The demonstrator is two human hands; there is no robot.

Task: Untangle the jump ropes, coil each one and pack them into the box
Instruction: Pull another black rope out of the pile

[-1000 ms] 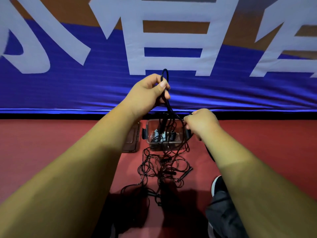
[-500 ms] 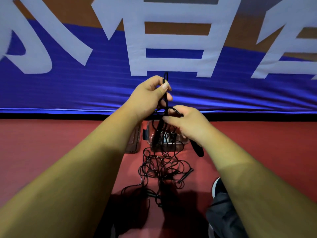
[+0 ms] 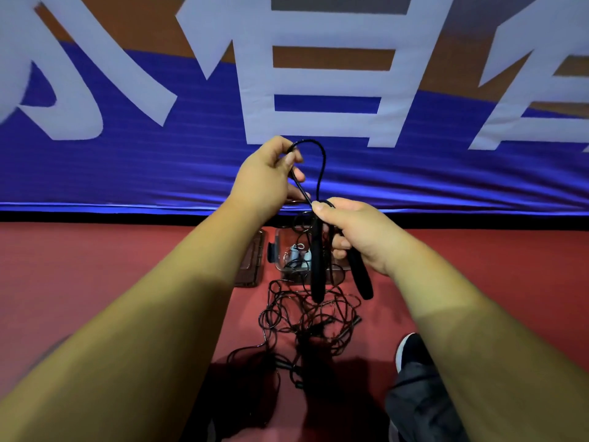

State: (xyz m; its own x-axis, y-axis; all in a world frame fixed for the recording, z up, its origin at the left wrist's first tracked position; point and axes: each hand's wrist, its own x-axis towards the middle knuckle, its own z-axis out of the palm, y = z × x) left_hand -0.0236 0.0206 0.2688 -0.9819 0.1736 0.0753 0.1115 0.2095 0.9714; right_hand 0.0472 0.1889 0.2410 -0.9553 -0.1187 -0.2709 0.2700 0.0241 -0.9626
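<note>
**A:** Where's the jump rope (image 3: 322, 164) now?

**B:** Held up in the air between both hands, in front of the banner (image 3: 127, 173). The left hand (image 3: 266, 178) has its fingers (image 3: 290, 159) pinched on one leg of a raised loop. The right hand (image 3: 366, 239) nips the cord between thumb and forefinger where the legs cross, and its lower fingers are curled round a black handle (image 3: 361, 277). A second handle (image 3: 317, 275) hangs free just beside it.

**A:** And the others?

**B:** A heap of ropes (image 3: 314, 317) lies knotted on the red floor (image 3: 95, 266) below the hands. The clear box (image 3: 278, 250) stands just beyond it, with its lid (image 3: 251, 260) off and lying to its left. Something pale and some dark cord are in the box. I can't tell more.

**A:** How will the rope handle?

**B:** I'd say it is light and limp. The cord is thin and holds an open curve, so it probably springs a little and a coil may want to unwind. It looks smooth too, so a loose pinch could let it slide.

**A:** Where would you take hold?

**B:** By the handles. They're rigid and thick, the only firm parts. Pair them in one hand and feed the loops with the other. Pulling hard would likely tighten any snag with the heap.
</note>
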